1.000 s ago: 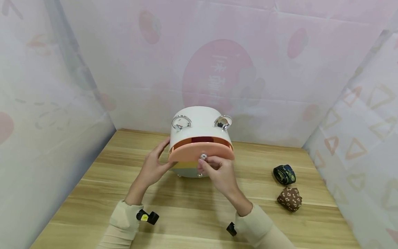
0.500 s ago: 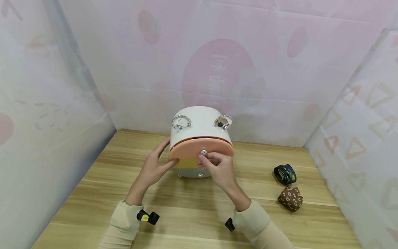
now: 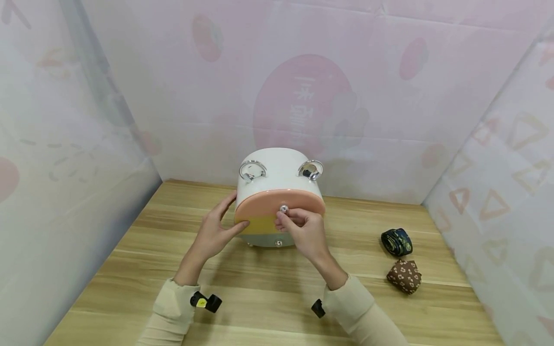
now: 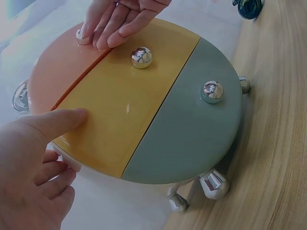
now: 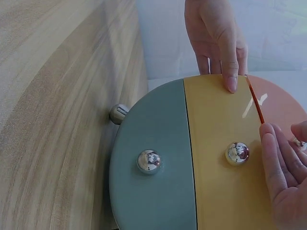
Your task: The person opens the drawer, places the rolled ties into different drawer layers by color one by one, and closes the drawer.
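A round white drawer box (image 3: 280,174) stands on the wooden table (image 3: 259,288). Its front has an orange top drawer (image 3: 265,206), a yellow middle drawer (image 4: 124,105) and a grey-green bottom drawer (image 4: 192,129), each with a chrome knob. The orange drawer sits nearly flush with the front. My right hand (image 3: 303,231) pinches the orange drawer's knob (image 3: 283,208). My left hand (image 3: 215,233) rests open against the box's left side, its thumb (image 4: 64,120) flat on the yellow drawer and its fingers along the white wall.
Two rolled ties lie at the right of the table, a dark patterned one (image 3: 396,241) and a brown flowered one (image 3: 403,276). Pink and white fabric walls close in the table at the back and on both sides. Two chrome rings (image 3: 253,170) sit on the box's top.
The orange drawer has slid back into the box, from partly open to nearly flush. My right hand moved forward with its knob. The left hand stayed in place.
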{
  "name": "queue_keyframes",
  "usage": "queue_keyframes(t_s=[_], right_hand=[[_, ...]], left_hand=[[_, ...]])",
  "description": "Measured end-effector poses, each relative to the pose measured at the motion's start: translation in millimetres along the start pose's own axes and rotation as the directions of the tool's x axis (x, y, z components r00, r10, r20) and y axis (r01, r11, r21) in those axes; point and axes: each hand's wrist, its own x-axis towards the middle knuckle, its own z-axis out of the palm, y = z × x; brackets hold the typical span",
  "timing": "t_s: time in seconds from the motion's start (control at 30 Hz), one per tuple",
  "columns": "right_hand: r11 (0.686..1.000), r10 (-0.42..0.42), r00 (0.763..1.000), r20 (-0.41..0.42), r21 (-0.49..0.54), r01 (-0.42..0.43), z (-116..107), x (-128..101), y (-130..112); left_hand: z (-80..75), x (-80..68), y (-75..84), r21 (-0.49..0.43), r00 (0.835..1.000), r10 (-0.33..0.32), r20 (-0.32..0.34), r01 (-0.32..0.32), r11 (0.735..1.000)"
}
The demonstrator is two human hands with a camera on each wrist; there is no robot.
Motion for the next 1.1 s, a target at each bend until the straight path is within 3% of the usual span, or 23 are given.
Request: queue_keyframes(t_s=[0.8, 1.1], right_hand=[[0.999, 0.001, 1.0, -0.01, -0.042, -0.001, -0.2, -2.3, -0.6], [0.989, 0.055, 0.998, -0.012, -0.135, -0.056, -5.2, -12.6, 4.0]], left_hand=[[2.4, -1.9, 0.0, 0.015, 1.0, -0.015, 0.002, 0.015, 1.0], [-0.3, -0.1, 0.4, 0.006, 1.0, -0.019, 0.0, 0.019, 1.0]])
